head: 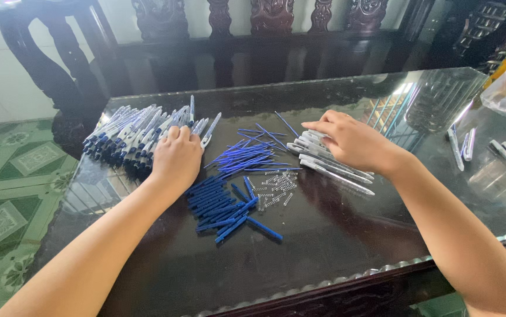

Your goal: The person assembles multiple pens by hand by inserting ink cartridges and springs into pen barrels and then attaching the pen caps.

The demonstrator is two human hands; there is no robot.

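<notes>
The head view looks down on a dark glass-topped table (335,246) where pen parts lie sorted by kind, each sort in its own heap, so either hand can reach one without disturbing the others.

The left hand (175,159) lies palm down, fingers together and slightly curled, on the near edge of the pile of finished pens (127,136) at the table's far left. It presses on the pens rather than pinching one, as if steadying or gathering the heap. These pens are white with blue ends and lie roughly parallel; there are several dozen, too many and too overlapped to count.

The right hand (353,142) reaches in from the right, fingers bent down with the tips touching the white pen barrels (329,161). Whether it pinches a single barrel cannot be told, since the fingertips are hidden behind the hand. About eight to ten barrels lie there side by side.

Between the hands lie the thin blue refills (253,154), fanned loosely, perhaps twenty or more. Just nearer the camera sit the blue caps (221,206), roughly twenty, in a tight cluster with one or two strays. Beside them is a scatter of small metal springs (273,189), dozens, too fine to count.

At the far right, well apart, a few loose pens (461,145) lie near a clear plastic bag (444,97).
</notes>
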